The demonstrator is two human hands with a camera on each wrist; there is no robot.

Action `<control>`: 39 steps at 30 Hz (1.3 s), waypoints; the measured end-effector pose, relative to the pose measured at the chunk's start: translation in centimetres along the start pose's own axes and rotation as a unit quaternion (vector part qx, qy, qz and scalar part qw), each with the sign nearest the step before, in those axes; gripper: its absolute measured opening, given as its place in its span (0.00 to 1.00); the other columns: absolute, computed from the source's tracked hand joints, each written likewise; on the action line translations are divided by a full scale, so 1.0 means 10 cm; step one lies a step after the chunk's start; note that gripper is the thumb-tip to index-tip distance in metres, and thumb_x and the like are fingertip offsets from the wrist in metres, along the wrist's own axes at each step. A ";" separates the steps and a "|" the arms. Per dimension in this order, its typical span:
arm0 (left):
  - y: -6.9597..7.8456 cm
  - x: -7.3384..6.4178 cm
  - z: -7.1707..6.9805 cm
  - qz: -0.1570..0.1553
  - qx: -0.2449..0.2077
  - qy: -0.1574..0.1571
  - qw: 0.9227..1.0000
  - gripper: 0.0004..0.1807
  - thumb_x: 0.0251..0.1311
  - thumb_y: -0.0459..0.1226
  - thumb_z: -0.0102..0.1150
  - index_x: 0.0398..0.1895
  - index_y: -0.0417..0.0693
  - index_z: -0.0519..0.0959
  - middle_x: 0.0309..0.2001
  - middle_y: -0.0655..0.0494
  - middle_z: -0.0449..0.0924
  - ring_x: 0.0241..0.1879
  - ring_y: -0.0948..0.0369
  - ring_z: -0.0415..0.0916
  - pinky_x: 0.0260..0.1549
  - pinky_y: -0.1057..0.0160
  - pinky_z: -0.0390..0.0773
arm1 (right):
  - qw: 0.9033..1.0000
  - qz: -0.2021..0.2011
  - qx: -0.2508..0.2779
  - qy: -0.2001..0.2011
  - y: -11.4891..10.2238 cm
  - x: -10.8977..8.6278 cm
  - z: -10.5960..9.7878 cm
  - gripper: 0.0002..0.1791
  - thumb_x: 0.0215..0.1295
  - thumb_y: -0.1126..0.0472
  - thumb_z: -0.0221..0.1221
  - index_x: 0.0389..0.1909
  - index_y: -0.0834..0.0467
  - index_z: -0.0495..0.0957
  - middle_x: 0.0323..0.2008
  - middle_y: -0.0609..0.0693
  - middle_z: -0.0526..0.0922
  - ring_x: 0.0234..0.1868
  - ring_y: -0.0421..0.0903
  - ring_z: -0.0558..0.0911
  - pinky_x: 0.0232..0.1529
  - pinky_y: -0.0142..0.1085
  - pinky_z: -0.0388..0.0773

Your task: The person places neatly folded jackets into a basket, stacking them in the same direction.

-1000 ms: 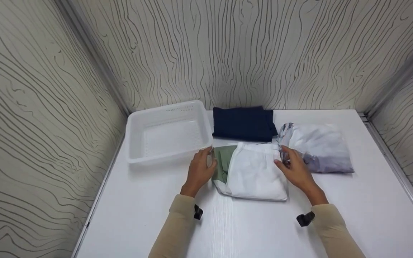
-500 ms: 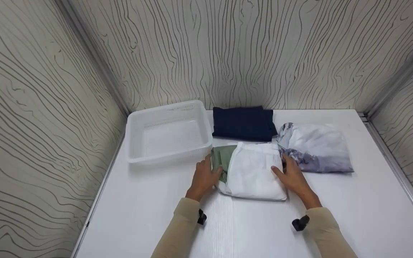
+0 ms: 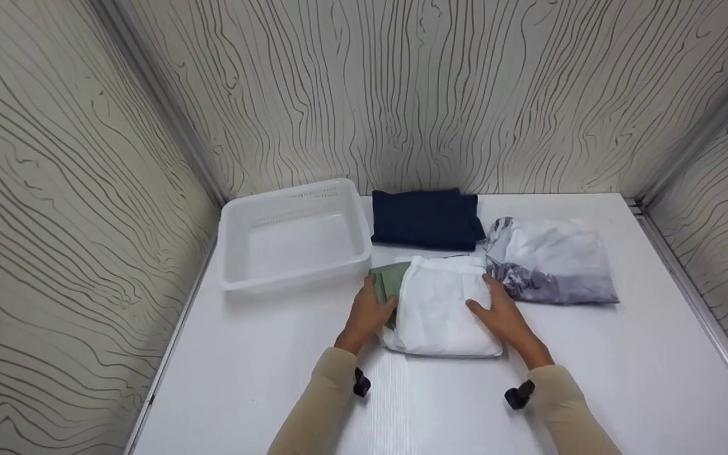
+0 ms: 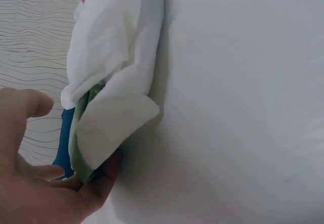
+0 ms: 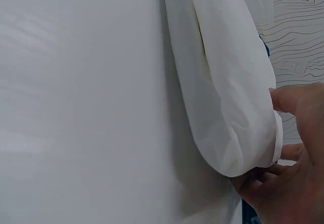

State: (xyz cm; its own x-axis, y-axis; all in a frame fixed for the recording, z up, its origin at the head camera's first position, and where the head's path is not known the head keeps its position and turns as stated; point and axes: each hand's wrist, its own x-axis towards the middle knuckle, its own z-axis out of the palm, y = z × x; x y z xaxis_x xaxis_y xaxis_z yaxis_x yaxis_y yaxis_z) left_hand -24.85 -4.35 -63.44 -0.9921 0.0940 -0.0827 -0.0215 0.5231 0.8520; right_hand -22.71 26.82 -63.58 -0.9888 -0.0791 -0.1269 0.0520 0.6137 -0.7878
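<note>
Folded white pants (image 3: 443,309) with a waistband along the far edge lie on the table, a green part (image 3: 388,283) showing at their left. My left hand (image 3: 366,316) is at that left end; in the left wrist view its fingers curl under the cloth edge, while the thumb stands a little off the fabric. At the opposite side my right hand (image 3: 508,321) grips the white pants, thumb on top and fingers tucked beneath, as the right wrist view shows. The fingertips under the cloth are partly hidden.
A white plastic basket (image 3: 237,285) stands at the back left. Folded navy cloth (image 3: 426,220) lies behind the white pants. To the right is a white and purple-grey folded garment (image 3: 553,268). Patterned walls enclose the white table (image 3: 263,379) at the back and sides.
Both hands have shifted inward and nearer the body, closing in on the two ends of the pants. The right thumb has moved further over the white cloth. The head view has shifted slightly.
</note>
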 end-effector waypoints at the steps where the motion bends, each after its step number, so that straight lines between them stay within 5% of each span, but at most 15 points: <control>1: 0.00 -0.01 0.00 -0.001 -0.005 0.000 1.000 0.45 0.72 0.46 0.62 0.82 0.32 0.55 0.76 0.28 0.66 0.76 0.37 0.67 0.74 0.40 0.69 | 1.000 -0.001 0.003 0.000 0.00 0.00 0.01 0.48 0.81 0.49 0.58 0.85 0.66 0.43 0.85 0.71 0.45 0.85 0.70 0.47 0.83 0.63 0.47; 10: 0.00 0.02 0.03 0.009 0.014 0.002 1.000 0.44 0.67 0.49 0.66 0.80 0.42 0.61 0.63 0.27 0.79 0.63 0.39 0.80 0.60 0.40 0.79 | 1.000 -0.016 0.014 0.004 -0.02 0.02 0.03 0.49 0.79 0.52 0.60 0.85 0.68 0.43 0.84 0.72 0.47 0.84 0.71 0.49 0.83 0.63 0.47; 15: 0.00 0.00 0.04 0.011 -0.033 -0.019 0.999 0.50 0.66 0.45 0.70 0.85 0.45 0.55 0.75 0.31 0.69 0.75 0.38 0.68 0.73 0.38 0.69 | 1.000 -0.018 0.020 0.003 -0.03 0.02 0.06 0.49 0.79 0.52 0.61 0.85 0.67 0.43 0.84 0.72 0.47 0.84 0.71 0.49 0.83 0.64 0.48; 20: -0.04 -0.02 0.06 0.052 -0.064 -0.026 0.996 0.48 0.65 0.37 0.71 0.85 0.51 0.56 0.81 0.38 0.63 0.80 0.39 0.61 0.77 0.37 0.63 | 0.999 -0.031 0.024 -0.003 -0.03 0.00 0.08 0.49 0.79 0.53 0.61 0.86 0.66 0.43 0.84 0.71 0.47 0.84 0.70 0.48 0.83 0.62 0.46; 28: -0.09 -0.03 0.07 0.083 -0.075 -0.035 0.993 0.43 0.72 0.36 0.65 0.85 0.60 0.55 0.81 0.38 0.63 0.76 0.38 0.67 0.72 0.36 0.69 | 0.996 -0.069 0.052 0.000 0.03 -0.02 0.09 0.39 0.81 0.54 0.59 0.86 0.52 0.56 0.85 0.60 0.56 0.85 0.65 0.52 0.83 0.63 0.48; 34: -0.05 -0.03 0.05 0.076 -0.078 -0.040 0.993 0.14 0.77 0.40 0.60 0.61 0.56 0.83 0.63 0.49 0.83 0.61 0.52 0.80 0.61 0.47 0.77 | 0.990 -0.070 0.118 -0.015 0.01 -0.04 0.07 0.35 0.81 0.51 0.58 0.84 0.49 0.61 0.85 0.58 0.57 0.86 0.63 0.49 0.83 0.65 0.46; 39: 0.00 -0.04 0.07 0.029 -0.076 -0.033 0.996 0.10 0.74 0.41 0.62 0.50 0.58 0.90 0.57 0.55 0.87 0.59 0.57 0.81 0.60 0.51 0.79 | 0.986 -0.059 0.151 -0.028 -0.01 -0.03 0.07 0.38 0.78 0.54 0.63 0.83 0.52 0.61 0.85 0.59 0.55 0.87 0.63 0.45 0.82 0.68 0.43</control>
State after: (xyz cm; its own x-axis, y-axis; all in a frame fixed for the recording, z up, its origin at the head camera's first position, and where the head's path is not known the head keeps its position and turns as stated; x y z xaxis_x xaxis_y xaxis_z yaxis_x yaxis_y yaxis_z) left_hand -24.38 -3.80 -63.75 -0.9822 0.1775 -0.0609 0.0114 0.3805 0.9247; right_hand -22.36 26.26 -63.90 -0.9816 -0.1843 -0.0505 -0.0147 0.3360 -0.9418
